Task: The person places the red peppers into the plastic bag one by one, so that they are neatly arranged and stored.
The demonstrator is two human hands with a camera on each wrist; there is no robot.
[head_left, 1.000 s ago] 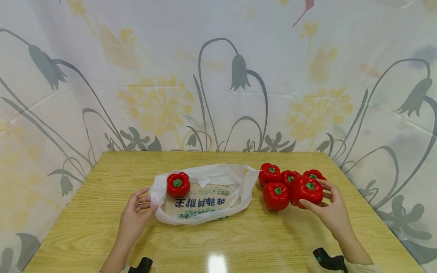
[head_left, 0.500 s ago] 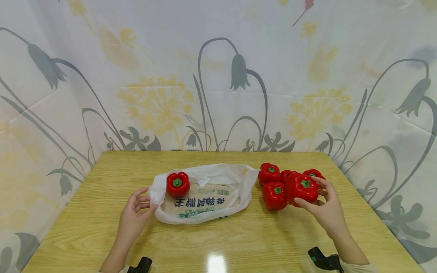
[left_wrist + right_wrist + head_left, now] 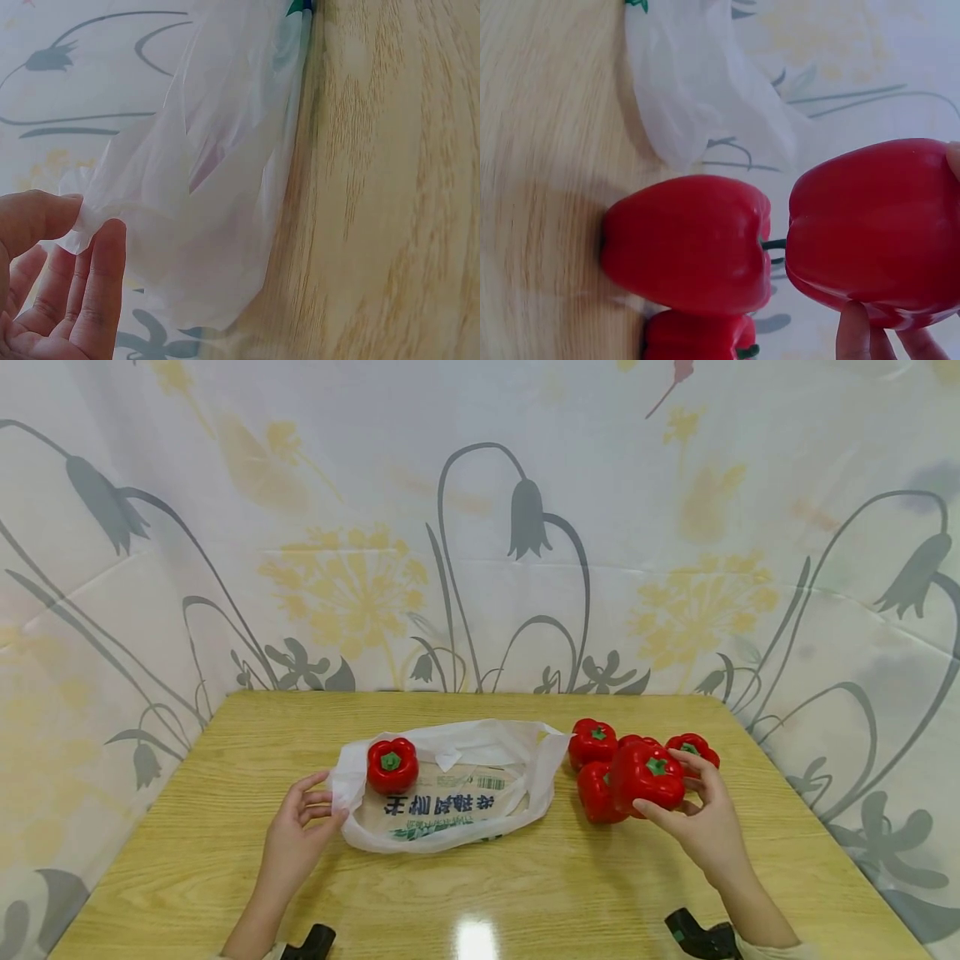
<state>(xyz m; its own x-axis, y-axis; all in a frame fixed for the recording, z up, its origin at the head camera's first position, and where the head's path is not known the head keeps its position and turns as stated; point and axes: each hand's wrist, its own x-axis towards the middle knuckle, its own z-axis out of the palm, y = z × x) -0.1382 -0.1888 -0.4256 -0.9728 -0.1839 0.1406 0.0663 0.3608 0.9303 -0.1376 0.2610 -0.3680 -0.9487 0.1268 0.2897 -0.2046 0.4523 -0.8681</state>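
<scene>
My left hand [image 3: 303, 827] pinches the left rim of a white plastic bag [image 3: 442, 842] between thumb and fingers, also plain in the left wrist view, where the bag [image 3: 217, 247] hangs from the fingertips [image 3: 105, 247]. One red bell pepper [image 3: 392, 766] with a green stem sits inside the bag at its left end. At the right, my right hand [image 3: 705, 818] grips another red bell pepper [image 3: 648, 777] by its side, raised above the table. In the right wrist view this held pepper [image 3: 877, 232] is close above a standing pepper [image 3: 686, 244], whose stem end it nearly meets.
Several red peppers stand right of the bag: one at the back [image 3: 592, 743], one in front [image 3: 596, 793] partly covered by the held pepper, one far right [image 3: 693, 749]. The wooden table [image 3: 585, 893] ends at a flower-patterned cloth [image 3: 480, 610] behind.
My right hand has moved left with its pepper, which now covers part of the front standing pepper. The far-right pepper shows more fully. My left hand and the bag have stayed put.
</scene>
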